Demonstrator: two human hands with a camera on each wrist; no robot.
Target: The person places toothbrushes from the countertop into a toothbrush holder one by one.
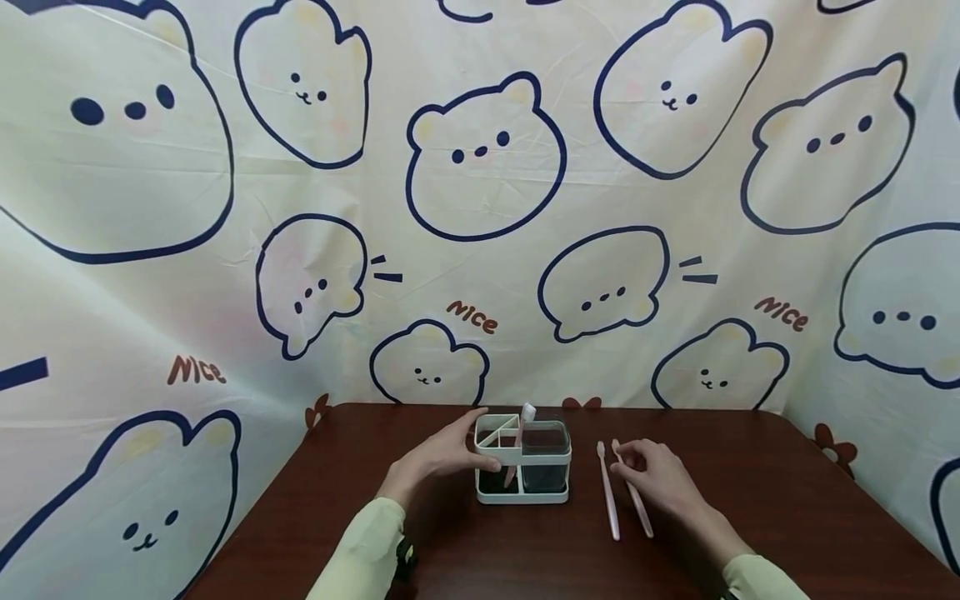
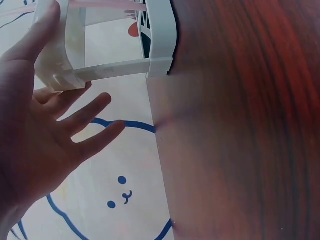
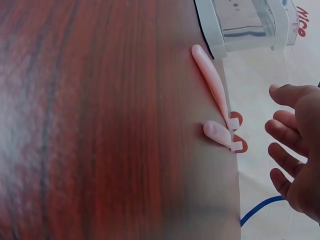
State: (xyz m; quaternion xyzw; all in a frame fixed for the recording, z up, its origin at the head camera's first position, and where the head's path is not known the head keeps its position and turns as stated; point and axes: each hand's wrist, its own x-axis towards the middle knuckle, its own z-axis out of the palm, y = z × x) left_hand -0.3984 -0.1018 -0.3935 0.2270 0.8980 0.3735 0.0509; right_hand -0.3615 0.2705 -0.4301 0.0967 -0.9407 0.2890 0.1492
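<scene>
A white toothbrush holder with a clear cup on its right side stands on the table. Its left end is gripped by my left hand, thumb at the front and fingers around the side; the left wrist view shows the thumb over the rim. One pink toothbrush leans inside the holder, head up. To the right lie two more pink toothbrushes, a left one and a right one. My right hand hovers just over the right one, fingers loosely bent and apart from it in the right wrist view.
The dark brown wooden table reaches back to a cloth wall printed with cartoon bear faces. The same cloth hangs along both sides. The clear cup fills the right half of the holder.
</scene>
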